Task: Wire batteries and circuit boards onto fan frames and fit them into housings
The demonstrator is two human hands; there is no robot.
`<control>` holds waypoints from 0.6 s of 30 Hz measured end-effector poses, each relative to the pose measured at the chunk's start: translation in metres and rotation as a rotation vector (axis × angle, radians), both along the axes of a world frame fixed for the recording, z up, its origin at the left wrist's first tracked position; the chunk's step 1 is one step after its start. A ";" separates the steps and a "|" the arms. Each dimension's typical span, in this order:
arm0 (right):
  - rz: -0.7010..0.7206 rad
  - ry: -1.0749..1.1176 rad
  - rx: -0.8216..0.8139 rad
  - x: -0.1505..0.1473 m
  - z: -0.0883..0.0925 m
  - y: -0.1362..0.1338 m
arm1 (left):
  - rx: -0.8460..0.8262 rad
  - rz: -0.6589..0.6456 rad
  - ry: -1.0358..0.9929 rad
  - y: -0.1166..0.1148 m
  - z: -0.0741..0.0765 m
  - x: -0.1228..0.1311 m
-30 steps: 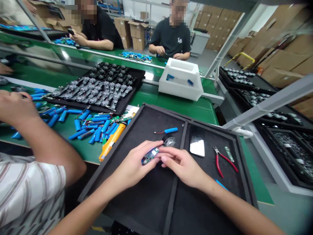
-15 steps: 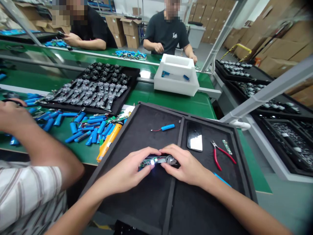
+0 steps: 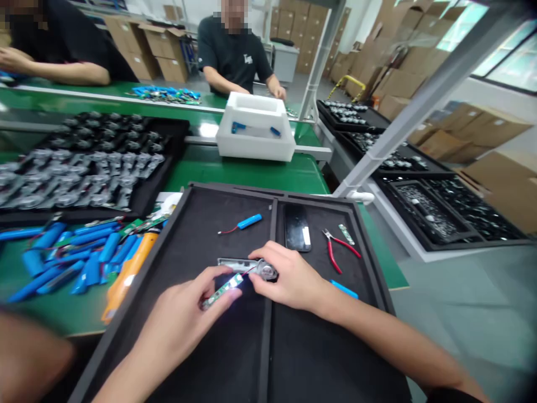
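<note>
My left hand [image 3: 191,305] pinches a small green circuit board [image 3: 222,292] with a lit white light at its upper end. My right hand [image 3: 289,274] grips the round end of a grey and clear device housing [image 3: 239,264], whose narrow part points left. Thin wires appear to run between the board and the housing. Both are held over the black tray [image 3: 235,358]. Behind them in the tray lies a blue battery [image 3: 249,221] with a red lead. To the right lie a black phone [image 3: 297,228], red-handled cutters [image 3: 335,252], another circuit board [image 3: 346,234] and a blue piece [image 3: 344,289].
Loose blue batteries [image 3: 79,263] and an orange electric screwdriver [image 3: 132,274] lie left of the tray. A tray of housings [image 3: 92,162] stands beyond. A white foam box [image 3: 255,140] sits behind. A co-worker's arm [image 3: 29,358] is close at left; two people sit across.
The board has come out from beside the housing and is now apart from it, in my left hand. My view has turned right. The neighbour's arm has slipped lower in the picture.
</note>
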State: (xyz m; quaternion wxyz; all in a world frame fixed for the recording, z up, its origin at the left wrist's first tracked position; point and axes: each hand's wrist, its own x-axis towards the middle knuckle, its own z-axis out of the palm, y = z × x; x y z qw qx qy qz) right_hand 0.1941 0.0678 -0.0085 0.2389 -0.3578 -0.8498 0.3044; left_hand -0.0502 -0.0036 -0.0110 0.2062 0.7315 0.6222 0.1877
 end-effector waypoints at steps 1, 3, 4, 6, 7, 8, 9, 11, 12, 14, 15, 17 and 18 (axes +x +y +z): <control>-0.001 -0.035 0.005 0.002 0.001 -0.002 | -0.060 -0.020 -0.006 0.004 0.001 0.000; -0.005 -0.131 0.003 0.010 0.005 -0.006 | -0.156 -0.069 0.006 0.011 0.001 0.000; -0.005 -0.178 -0.007 0.016 0.007 -0.007 | -0.198 -0.098 0.018 0.014 0.002 0.000; -0.048 -0.263 -0.013 0.034 0.013 -0.005 | -0.261 -0.150 0.041 0.018 0.002 0.001; -0.117 -0.317 0.003 0.047 0.016 -0.002 | -0.280 -0.171 0.053 0.019 0.003 0.002; -0.219 -0.382 0.034 0.062 0.016 0.003 | -0.291 -0.188 0.065 0.019 0.003 0.002; -0.361 -0.472 0.084 0.077 0.015 0.009 | -0.289 -0.199 0.076 0.019 0.003 0.003; -0.543 -0.677 0.118 0.108 0.007 0.020 | -0.266 -0.209 0.098 0.019 0.004 0.003; -0.538 -0.737 0.095 0.122 0.002 0.025 | -0.252 -0.212 0.110 0.019 0.004 0.003; -0.485 -0.755 0.054 0.143 -0.009 0.031 | -0.230 -0.215 0.131 0.020 0.007 0.004; -0.452 -0.738 0.040 0.150 -0.014 0.032 | -0.223 -0.215 0.141 0.021 0.008 0.004; -0.420 -0.684 0.053 0.158 -0.017 0.030 | -0.214 -0.218 0.146 0.022 0.012 0.006; -0.417 -0.607 0.047 0.159 -0.016 0.028 | -0.209 -0.221 0.139 0.023 0.013 0.007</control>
